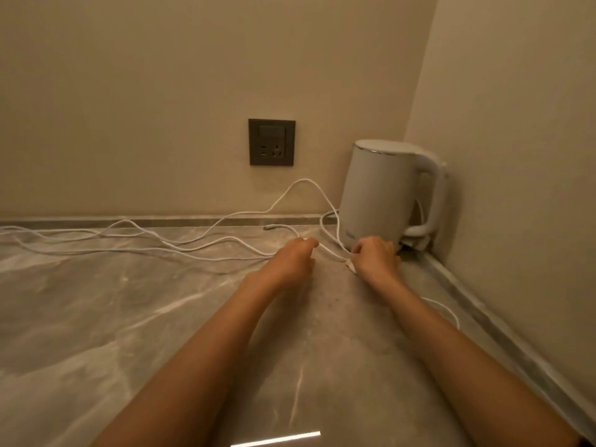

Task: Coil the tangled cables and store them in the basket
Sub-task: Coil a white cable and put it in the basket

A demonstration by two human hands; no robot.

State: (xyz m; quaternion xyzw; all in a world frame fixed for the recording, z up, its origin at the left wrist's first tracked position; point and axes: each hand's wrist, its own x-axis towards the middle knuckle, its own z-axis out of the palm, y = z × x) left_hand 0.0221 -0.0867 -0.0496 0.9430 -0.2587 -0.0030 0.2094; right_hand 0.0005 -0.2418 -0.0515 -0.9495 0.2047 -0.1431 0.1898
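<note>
Over the marble bench (96,333), the left hand (290,258) and right hand (375,256) each pinch the white cables (304,180) in curled fingers, just before the kettle (383,195). Loose strands trail left.

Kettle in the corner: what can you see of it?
The kettle is off-white, matte, plastic by its look, with a thin metallic ring around its closed lid. It stands upright on the marbled counter, tucked into the wall corner, its big loop handle toward the side wall. Small lettering low on the body is unreadable. A white cable curls by its base, and the right hand is just before it; contact cannot be told.
</note>
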